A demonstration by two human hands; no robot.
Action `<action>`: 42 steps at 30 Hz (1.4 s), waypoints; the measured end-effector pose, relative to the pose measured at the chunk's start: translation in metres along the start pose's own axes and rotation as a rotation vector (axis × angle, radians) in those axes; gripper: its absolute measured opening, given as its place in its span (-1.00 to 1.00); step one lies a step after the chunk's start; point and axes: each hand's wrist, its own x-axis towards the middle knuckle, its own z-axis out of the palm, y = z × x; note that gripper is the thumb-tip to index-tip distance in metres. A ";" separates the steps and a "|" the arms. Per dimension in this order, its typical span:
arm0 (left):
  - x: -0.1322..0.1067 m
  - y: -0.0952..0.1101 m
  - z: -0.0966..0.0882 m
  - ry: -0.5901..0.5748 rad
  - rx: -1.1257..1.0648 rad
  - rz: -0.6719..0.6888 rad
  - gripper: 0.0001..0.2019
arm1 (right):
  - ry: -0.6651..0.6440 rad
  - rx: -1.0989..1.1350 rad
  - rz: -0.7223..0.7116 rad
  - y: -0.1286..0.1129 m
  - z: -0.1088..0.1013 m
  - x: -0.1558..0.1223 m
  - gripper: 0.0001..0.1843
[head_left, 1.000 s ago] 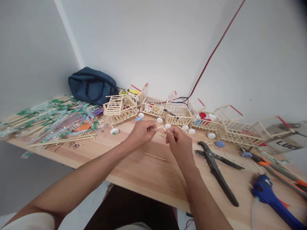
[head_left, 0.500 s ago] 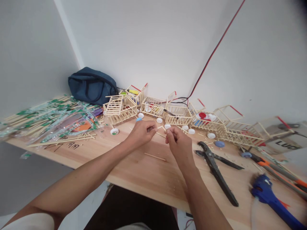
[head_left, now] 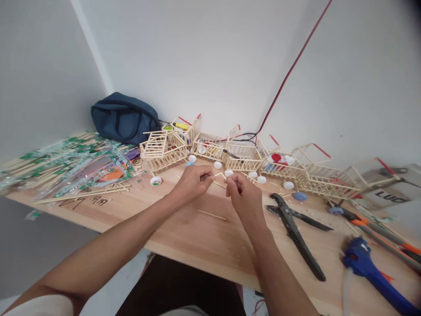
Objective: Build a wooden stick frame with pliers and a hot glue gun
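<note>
My left hand point(head_left: 196, 181) is closed in a pinch on one end of a thin pale wooden stick point(head_left: 219, 174). My right hand point(head_left: 245, 193) pinches the other side. Between the fingertips the wood forms a shallow peak; whether it is one snapped stick or two joined pieces, I cannot tell. Below the hands, a loose stick point(head_left: 212, 215) lies flat on the wooden table point(head_left: 190, 237). Just beyond the fingers stand small carts point(head_left: 243, 159) built of sticks, with white bottle caps point(head_left: 217, 165) near their bases.
At right lie black pliers point(head_left: 296, 239), a blue glue gun point(head_left: 365, 261) and orange-handled cutters point(head_left: 371, 230). Packaged sticks point(head_left: 75, 164) are heaped at left beside a dark blue bag point(head_left: 125, 118). A red-and-black cable point(head_left: 289, 72) runs up the wall behind.
The whole view has shifted slightly, with things appearing a little further left. Both hands keep nearly the same pose and the same pinch on the stick.
</note>
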 end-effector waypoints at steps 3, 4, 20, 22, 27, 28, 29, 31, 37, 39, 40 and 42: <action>0.000 0.000 0.000 -0.003 0.006 0.000 -0.82 | 0.000 0.000 0.005 0.000 0.000 0.000 -0.71; 0.000 -0.001 0.000 -0.003 0.009 -0.002 -0.82 | -0.001 0.002 0.008 0.000 0.001 0.000 -0.70; 0.001 -0.002 0.000 -0.006 0.011 0.002 -0.81 | -0.002 0.010 0.005 0.000 0.002 0.001 -0.70; 0.000 -0.002 0.000 -0.007 0.015 -0.002 -0.81 | -0.003 0.017 0.011 0.001 0.002 0.001 -0.71; -0.001 0.000 -0.001 -0.005 0.020 -0.001 -0.82 | -0.011 0.022 0.013 0.002 0.002 0.001 -0.70; -0.001 0.000 0.000 -0.004 0.021 0.002 -0.82 | -0.013 0.021 0.015 0.002 0.002 0.001 -0.70; -0.001 0.000 0.000 -0.002 0.022 0.004 -0.82 | -0.012 0.021 0.016 0.002 0.002 0.001 -0.71; -0.001 0.000 0.000 0.001 0.027 0.006 -0.82 | -0.011 0.020 0.016 0.002 0.002 0.001 -0.72; -0.001 -0.001 0.000 0.006 0.033 0.004 -0.83 | -0.007 0.009 0.008 0.000 0.002 0.001 -0.71; -0.001 -0.001 0.000 0.012 0.036 0.008 -0.83 | -0.009 0.013 0.011 0.000 0.002 0.000 -0.71; -0.001 -0.001 0.000 0.014 0.038 0.010 -0.83 | -0.008 0.016 0.014 0.000 0.001 0.000 -0.71; -0.001 -0.001 0.001 0.020 0.041 0.012 -0.83 | -0.006 0.019 0.015 -0.001 0.001 0.000 -0.71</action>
